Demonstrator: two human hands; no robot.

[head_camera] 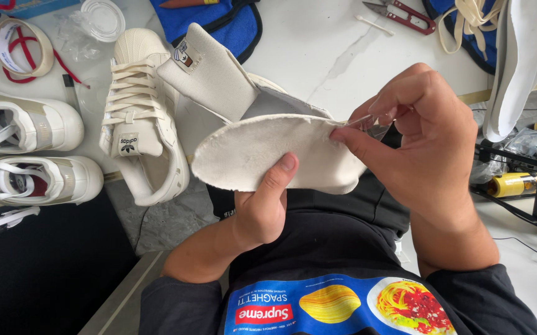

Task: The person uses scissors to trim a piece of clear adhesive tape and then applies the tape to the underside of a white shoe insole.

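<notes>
My left hand holds a cream shoe upper from below, thumb pressed on its fabric underside, sole side facing me. The upper's tongue sticks up behind it. My right hand pinches the right edge of the upper between thumb and forefinger, with a thin strip of clear material at the fingertips. Both hands are over my lap, above a dark top with a printed panel.
A cream laced sneaker lies on the white table behind the upper. A pair of white sneakers sits at left. Red thread snips, a tape roll, blue cloth and a white sole lie at the back.
</notes>
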